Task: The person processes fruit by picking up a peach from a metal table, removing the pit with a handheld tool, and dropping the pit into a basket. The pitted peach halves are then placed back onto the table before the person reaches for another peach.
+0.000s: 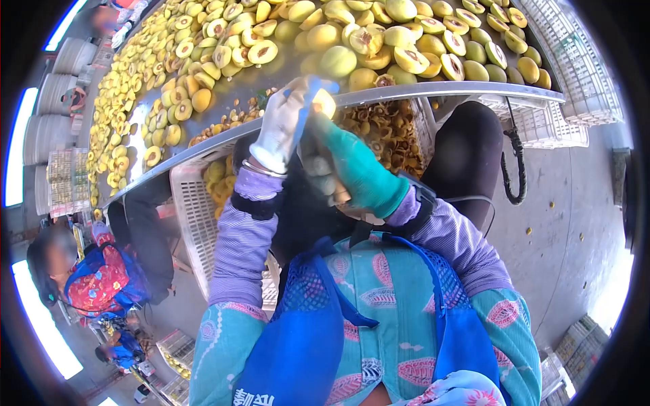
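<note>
Both gloved hands meet at the near rim of the metal table [474, 88]: the left hand [281, 128] is closed on a blue tool [308, 108], the right hand [352, 166] grips the yellow fruit [326, 103], which lies just ahead at their fingertips and equally near each.

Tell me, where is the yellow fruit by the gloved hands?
Top centre of the head view: the fruit sits between the left hand and right hand, at the table edge, above the crate of pits.
</note>
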Motion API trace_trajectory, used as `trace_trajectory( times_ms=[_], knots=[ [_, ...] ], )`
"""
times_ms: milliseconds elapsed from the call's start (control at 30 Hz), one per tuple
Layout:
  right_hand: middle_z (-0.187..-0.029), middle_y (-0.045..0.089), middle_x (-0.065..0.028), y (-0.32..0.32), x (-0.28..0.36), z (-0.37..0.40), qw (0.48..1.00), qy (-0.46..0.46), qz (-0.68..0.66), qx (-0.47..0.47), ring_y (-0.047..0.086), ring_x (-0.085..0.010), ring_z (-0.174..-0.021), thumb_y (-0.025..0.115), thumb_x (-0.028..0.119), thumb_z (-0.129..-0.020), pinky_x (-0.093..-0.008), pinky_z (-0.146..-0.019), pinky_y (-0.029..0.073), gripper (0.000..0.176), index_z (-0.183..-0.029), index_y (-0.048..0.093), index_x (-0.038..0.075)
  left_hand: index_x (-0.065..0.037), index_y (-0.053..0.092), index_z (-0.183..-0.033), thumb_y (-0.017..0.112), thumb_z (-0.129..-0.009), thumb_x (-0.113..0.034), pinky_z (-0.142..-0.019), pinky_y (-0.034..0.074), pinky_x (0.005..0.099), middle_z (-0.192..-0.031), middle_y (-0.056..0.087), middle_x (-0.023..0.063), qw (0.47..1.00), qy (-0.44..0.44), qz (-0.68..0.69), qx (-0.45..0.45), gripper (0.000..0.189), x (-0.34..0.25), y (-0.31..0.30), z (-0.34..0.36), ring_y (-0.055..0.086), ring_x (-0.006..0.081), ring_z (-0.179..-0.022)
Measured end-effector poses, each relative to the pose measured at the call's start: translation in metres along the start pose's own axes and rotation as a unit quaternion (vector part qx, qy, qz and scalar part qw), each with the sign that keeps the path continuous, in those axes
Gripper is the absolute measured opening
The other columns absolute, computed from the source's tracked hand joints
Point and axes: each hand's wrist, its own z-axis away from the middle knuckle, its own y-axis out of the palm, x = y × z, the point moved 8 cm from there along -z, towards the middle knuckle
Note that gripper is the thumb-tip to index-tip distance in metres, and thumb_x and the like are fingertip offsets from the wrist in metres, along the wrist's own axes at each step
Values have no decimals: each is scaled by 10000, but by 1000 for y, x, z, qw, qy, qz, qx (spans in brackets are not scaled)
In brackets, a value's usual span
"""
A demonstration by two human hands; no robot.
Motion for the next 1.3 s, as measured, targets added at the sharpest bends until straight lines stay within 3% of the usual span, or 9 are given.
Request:
trace_trajectory(
  times_ms=[267,367,667,800,933,1033,1100,1200,1300],
  knots=[
    [-541,374,100,32,-3,16,947,63,-274,157,318,-51,-383,400,547,-998,-233,-374,273,434,-831,496,159,47,679,-1027,509,-994,-367,-645,546,297,-812,689,103,993,-60,97,19,449,8,11,9,646,156,-689],
    [-536,368,105,14,-6,19,991,39,-97,79,308,-52,-393,404,553,-995,-242,-402,268,429,-831,494,167,54,683,-980,506,-981,-454,-666,534,304,-789,682,114,997,-19,-20,69,538,8,14,-4,646,162,-709],
    [-565,399,103,18,-9,21,985,20,-150,89,331,-52,-402,406,582,-983,-235,-402,277,432,-864,500,178,46,703,-935,511,-974,-447,-685,533,299,-829,680,144,981,-50,-69,173,530,-9,40,-1,640,178,-719],
    [-575,385,106,43,-4,21,935,8,-287,210,338,-51,-407,381,562,-999,-226,-421,302,421,-878,511,181,22,477,-1294,544,-975,-320,-657,546,326,-968,678,165,970,157,17,187,473,-12,37,5,653,197,-732],
    [-567,371,99,36,2,28,910,79,-314,260,339,-51,-401,331,519,-1026,-222,-428,317,423,-892,520,165,17,414,-1352,556,-954,-309,-633,546,335,-970,680,129,929,316,-189,37,534,-24,19,28,653,194,-722],
    [-558,394,78,41,8,41,934,31,-231,270,353,-60,-385,336,525,-1023,-231,-397,312,453,-916,537,133,44,552,-1225,574,-943,-332,-642,535,300,-920,687,95,932,238,-257,-93,471,-23,-31,45,646,173,-728],
    [-562,417,64,15,1,38,948,46,-254,186,371,-81,-381,347,526,-1019,-254,-366,322,452,-920,532,126,71,577,-1196,636,-933,-283,-725,527,250,-949,689,101,979,43,14,-198,445,-9,-99,90,648,150,-793],
    [-592,458,18,-90,-75,1,944,174,-271,-66,427,-110,-402,468,488,-994,-268,-354,373,384,-924,521,114,55,649,-1135,720,-870,-342,-802,507,278,-981,698,123,816,-181,-436,-334,483,-41,-165,106,651,158,-950],
    [-603,472,2,-53,-55,7,973,163,-156,-56,430,-112,-405,515,486,-974,-258,-351,373,376,-940,524,112,8,692,-1048,641,-842,-507,-850,486,384,-977,709,204,804,-42,-512,-299,556,-76,-162,20,665,330,-937]
  ],
)
